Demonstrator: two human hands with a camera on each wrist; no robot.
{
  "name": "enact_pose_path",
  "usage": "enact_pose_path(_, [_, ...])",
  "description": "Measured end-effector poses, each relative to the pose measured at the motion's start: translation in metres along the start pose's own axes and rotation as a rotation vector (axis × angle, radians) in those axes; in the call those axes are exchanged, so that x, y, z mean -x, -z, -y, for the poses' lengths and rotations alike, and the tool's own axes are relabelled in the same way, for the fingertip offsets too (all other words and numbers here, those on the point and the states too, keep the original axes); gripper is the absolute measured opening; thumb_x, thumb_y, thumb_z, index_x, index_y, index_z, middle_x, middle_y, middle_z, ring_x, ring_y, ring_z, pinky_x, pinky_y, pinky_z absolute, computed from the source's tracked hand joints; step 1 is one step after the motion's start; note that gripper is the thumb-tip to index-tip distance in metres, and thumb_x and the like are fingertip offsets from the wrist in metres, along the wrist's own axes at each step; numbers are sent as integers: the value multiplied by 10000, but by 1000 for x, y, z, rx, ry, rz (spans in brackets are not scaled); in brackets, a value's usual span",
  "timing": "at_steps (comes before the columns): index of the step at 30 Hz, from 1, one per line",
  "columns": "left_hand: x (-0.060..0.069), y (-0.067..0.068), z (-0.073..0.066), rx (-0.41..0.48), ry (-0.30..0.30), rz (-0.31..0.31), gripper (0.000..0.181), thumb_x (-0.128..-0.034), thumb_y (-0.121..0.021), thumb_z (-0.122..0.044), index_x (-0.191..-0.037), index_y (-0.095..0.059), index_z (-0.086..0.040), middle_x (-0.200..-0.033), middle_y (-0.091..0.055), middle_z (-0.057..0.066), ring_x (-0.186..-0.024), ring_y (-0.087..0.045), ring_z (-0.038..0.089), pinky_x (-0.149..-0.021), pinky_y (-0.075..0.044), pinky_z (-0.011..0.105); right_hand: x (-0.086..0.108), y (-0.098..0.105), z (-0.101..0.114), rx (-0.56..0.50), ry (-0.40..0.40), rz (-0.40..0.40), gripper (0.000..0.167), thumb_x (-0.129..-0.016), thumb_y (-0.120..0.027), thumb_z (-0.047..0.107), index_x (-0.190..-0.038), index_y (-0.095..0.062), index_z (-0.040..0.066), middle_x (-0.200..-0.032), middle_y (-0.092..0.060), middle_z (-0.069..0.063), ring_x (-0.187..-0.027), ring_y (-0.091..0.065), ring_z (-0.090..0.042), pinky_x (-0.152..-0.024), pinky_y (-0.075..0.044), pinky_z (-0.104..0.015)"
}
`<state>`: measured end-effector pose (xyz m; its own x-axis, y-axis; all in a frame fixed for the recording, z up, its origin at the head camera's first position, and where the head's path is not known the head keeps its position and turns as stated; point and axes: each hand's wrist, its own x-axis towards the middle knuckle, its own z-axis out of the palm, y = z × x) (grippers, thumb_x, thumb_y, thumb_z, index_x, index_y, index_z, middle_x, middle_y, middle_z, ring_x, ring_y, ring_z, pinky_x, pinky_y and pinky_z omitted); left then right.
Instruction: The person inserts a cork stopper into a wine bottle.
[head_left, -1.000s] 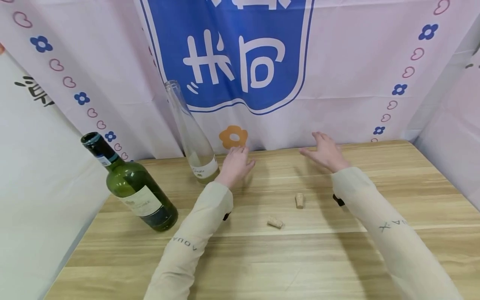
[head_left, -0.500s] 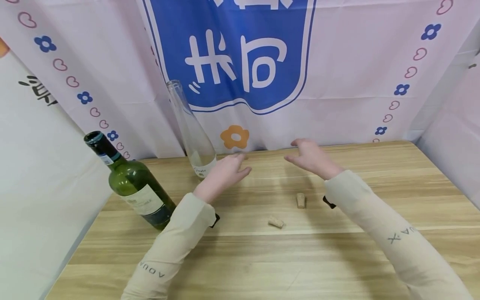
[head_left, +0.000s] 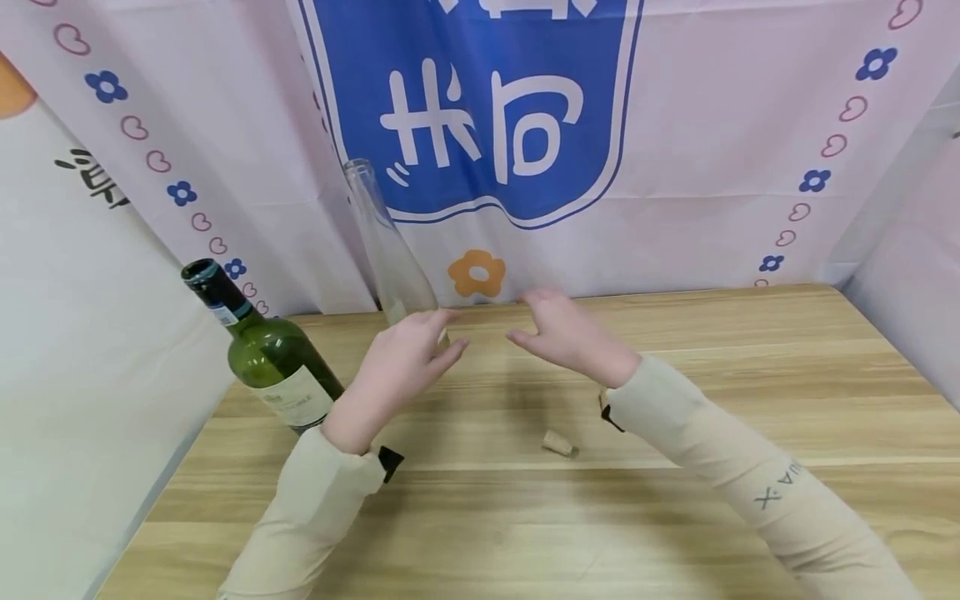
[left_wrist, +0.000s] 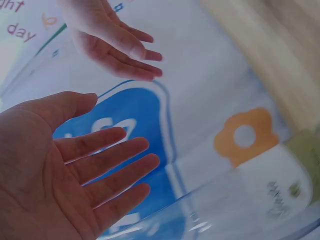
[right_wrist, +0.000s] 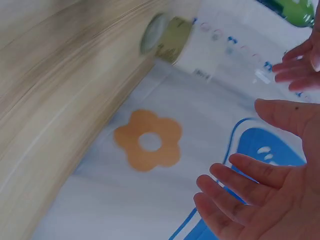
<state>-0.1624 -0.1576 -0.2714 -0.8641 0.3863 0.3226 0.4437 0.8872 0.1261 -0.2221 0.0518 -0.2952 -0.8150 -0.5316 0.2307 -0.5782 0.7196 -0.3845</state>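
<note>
My left hand (head_left: 393, 362) hovers in front of the clear glass bottle (head_left: 393, 258), hiding its lower part and label in the head view; its fingers are extended and hold nothing. To the right, my right hand (head_left: 570, 333) is held above the table with fingers spread and nothing in them. The left wrist view shows the left palm (left_wrist: 45, 170) open with straight fingers. A green wine bottle (head_left: 281, 358) stands upright left of the left hand, its base hidden by the left arm. One cork (head_left: 558, 444) lies on the table below the right hand.
The wooden table (head_left: 480, 525) ends at a printed cloth backdrop (head_left: 690, 150) with a blue emblem and an orange flower (head_left: 477, 273). White cloth (head_left: 60, 375) also hangs at the left side.
Both hands have moved left, the left one also nearer the body. The right hand and forearm now cover the second cork. The bottles stay standing, and the view has shifted slightly.
</note>
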Motion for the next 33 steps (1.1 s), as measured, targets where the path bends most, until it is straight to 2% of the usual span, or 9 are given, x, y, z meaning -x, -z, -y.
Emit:
enact_pose_path(3, [10,12,0,-14,-17,-70,323,-885,-595,-276,-1127,-589,-63,-1044,-650,91,-874,-622,231,-671,-505,399,0,-1,17,-1,30,-1,530,-858,-610,327,-1225,-496,-38,-1217,-542,-154,-1131,-492,-274,-951,-395,-384])
enact_pose_path(10, [29,39,2,-40,-31,-205,313,-873,-611,-243,-1121,-593,-53,-1010,-657,111,-689,-603,200,-566,-496,354,-3,-7,52,-8,90,-34,530,-852,-623,317,-1251,-481,-2,-1246,-515,-114,-1135,-488,-226,-949,-401,-345])
enact_pose_path(13, [36,50,4,-56,-35,-270,324,-873,-609,-243,-1124,-591,-39,-1017,-653,128,-785,-616,246,-613,-508,368,-6,-12,65,-26,111,-48,527,-842,-637,297,-1252,-474,9,-1250,-509,-94,-1139,-482,-205,-960,-390,-325])
enact_pose_path(16, [45,61,8,-55,-27,-342,327,-867,-619,-223,-1124,-594,-21,-1061,-642,146,-922,-611,291,-693,-507,411,-10,-18,79,-84,114,-41,543,-840,-645,296,-1270,-455,24,-1244,-509,-76,-1132,-482,-185,-951,-395,-310])
enact_pose_path(22, [63,80,17,-15,-11,-475,292,-850,-627,-132,-1104,-611,11,-1032,-650,157,-830,-613,299,-712,-485,421,-21,-32,105,-249,87,-7,636,-866,-604,368,-1345,-373,19,-1343,-435,-103,-1219,-418,-215,-1002,-346,-327])
enact_pose_path(26, [73,87,24,34,25,-569,251,-856,-608,-96,-1078,-620,19,-988,-659,157,-835,-614,303,-730,-445,267,-30,-44,116,-352,89,-5,676,-866,-598,392,-1372,-334,30,-1381,-398,-100,-1238,-402,-215,-1011,-335,-318])
enact_pose_path(27, [75,88,27,42,39,-598,236,-856,-607,-93,-1063,-626,19,-979,-662,154,-817,-614,290,-735,-427,211,-32,-48,118,-385,85,-1,690,-859,-605,400,-1376,-328,36,-1386,-393,-90,-1237,-402,-211,-1008,-338,-314])
enact_pose_path(29, [80,89,30,62,65,-657,212,-855,-605,-87,-1036,-643,16,-951,-670,149,-656,-566,162,-675,-360,131,-36,-57,122,-456,74,12,723,-840,-625,413,-1383,-318,47,-1392,-387,-72,-1228,-411,-198,-996,-351,-304])
enact_pose_path(33, [88,90,40,120,134,-772,175,-859,-600,-87,-966,-668,33,-924,-677,157,-745,-546,-86,-769,-362,67,-43,-76,131,-578,40,45,790,-798,-664,441,-1400,-300,79,-1405,-374,-39,-1228,-409,-183,-977,-368,-299])
